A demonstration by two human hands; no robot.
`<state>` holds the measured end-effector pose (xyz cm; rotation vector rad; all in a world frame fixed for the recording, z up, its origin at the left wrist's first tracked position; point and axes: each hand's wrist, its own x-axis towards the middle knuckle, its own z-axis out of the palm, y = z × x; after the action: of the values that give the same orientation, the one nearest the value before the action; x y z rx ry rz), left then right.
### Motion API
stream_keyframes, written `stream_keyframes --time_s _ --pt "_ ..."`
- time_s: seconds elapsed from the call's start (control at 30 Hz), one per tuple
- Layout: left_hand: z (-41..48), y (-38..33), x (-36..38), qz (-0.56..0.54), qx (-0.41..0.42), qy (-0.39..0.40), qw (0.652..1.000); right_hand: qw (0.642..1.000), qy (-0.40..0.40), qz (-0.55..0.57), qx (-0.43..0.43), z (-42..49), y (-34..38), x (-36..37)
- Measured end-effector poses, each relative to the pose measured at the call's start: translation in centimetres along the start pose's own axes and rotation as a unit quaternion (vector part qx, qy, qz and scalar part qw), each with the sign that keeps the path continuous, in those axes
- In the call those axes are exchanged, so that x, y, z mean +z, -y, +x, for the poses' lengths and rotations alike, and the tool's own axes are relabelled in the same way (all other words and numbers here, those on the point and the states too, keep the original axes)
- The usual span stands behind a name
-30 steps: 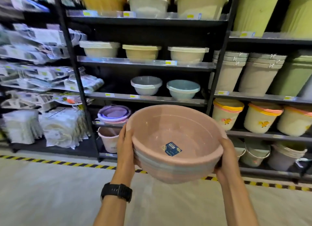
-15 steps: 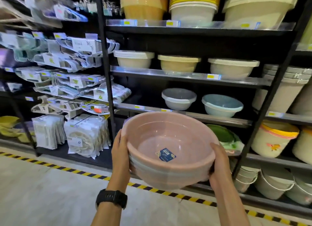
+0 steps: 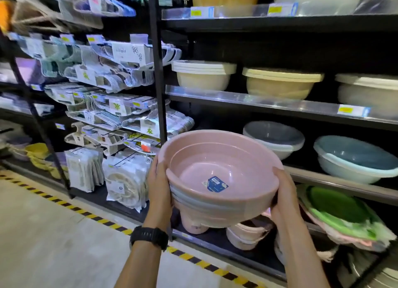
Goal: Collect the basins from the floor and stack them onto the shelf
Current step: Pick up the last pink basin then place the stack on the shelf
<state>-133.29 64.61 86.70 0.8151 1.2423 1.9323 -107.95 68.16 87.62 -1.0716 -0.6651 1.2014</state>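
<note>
I hold a nested stack of basins, pink on top with a blue sticker inside, grey and pink rims showing beneath. My left hand grips its left side and my right hand grips its right side. The stack hangs in front of the black shelf unit, level with the shelf that carries a grey basin stack and a blue basin stack.
Cream basins fill the shelf above. Green and pink lids lie on a lower shelf to the right; pink tubs sit at the bottom. A black upright post separates packaged hangers on the left. Yellow-black tape edges the floor.
I have moved closer to the shelf and to the left; the basin stack has stayed in both hands and now sits nearer the shelf with the grey and blue basins.
</note>
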Motion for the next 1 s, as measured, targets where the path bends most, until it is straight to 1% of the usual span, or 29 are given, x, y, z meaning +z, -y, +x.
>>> stream_keyframes --time_s 0.07,0.1,0.2,0.33,0.43,0.53,0.73,0.87,1.0 --pt "3.6 0.8 0.0 -0.005 -0.008 -0.012 1.0 1.0 0.005 -0.014 -0.005 2.4 -0.7 2.5" --pt "5.5 1.3 0.0 -0.005 -0.013 -0.011 1.0 1.0 -0.005 -0.016 -0.002 3.6 -1.3 3.7" --pt "11.5 3.1 -0.3 -0.006 -0.021 0.005 1.0 1.0 -0.024 0.016 0.012 6.5 -3.3 7.5" --pt "19.6 5.7 -0.4 -0.02 -0.039 0.027 0.999 0.998 -0.037 0.029 -0.038 10.1 -4.9 13.0" --pt "25.0 7.2 -0.4 -0.027 -0.066 0.015 0.997 0.997 -0.049 0.039 -0.042 13.3 -5.8 16.8" --pt "29.6 8.1 0.4 -0.019 -0.053 0.041 0.998 0.996 -0.066 0.044 -0.048 15.9 -6.6 19.5" --pt "37.0 10.6 3.4 -0.03 -0.065 0.067 0.995 0.991 -0.104 0.054 -0.058 21.6 -7.6 22.9" --pt "40.5 13.3 6.2 -0.025 -0.087 0.057 0.994 0.988 -0.13 0.052 -0.066 26.9 -8.3 23.4" --pt "43.4 15.5 9.3 -0.01 -0.099 0.046 0.994 0.988 -0.136 0.048 -0.056 32.7 -9.0 23.0"
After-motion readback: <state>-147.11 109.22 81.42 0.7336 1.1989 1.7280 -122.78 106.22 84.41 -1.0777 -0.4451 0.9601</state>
